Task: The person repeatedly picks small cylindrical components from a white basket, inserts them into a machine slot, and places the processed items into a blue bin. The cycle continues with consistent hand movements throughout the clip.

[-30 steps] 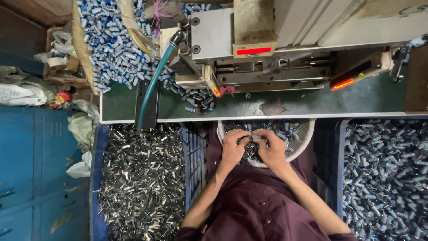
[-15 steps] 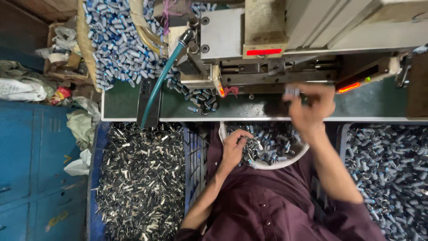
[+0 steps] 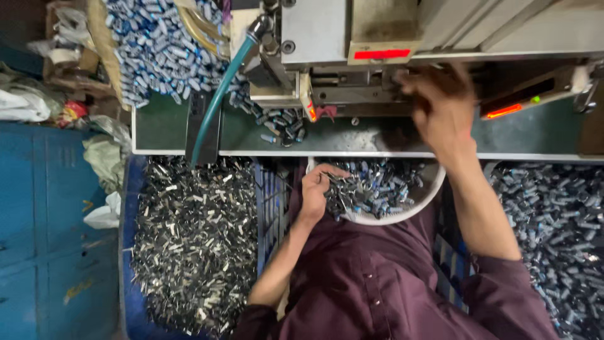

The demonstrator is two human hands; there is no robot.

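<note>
Up high, right hand (image 3: 443, 107) blurs at machine (image 3: 352, 38), grip unclear; left hand (image 3: 316, 189) pinches parts at bowl (image 3: 402, 214) rim

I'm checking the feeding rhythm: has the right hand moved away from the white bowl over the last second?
Yes. The right hand has left the white bowl and gone up and forward to the machine, under its red strip.

Green bench (image 3: 352, 135) — press machine (image 3: 377, 31), seemingly loose capsules (image 3: 280, 126)
</note>
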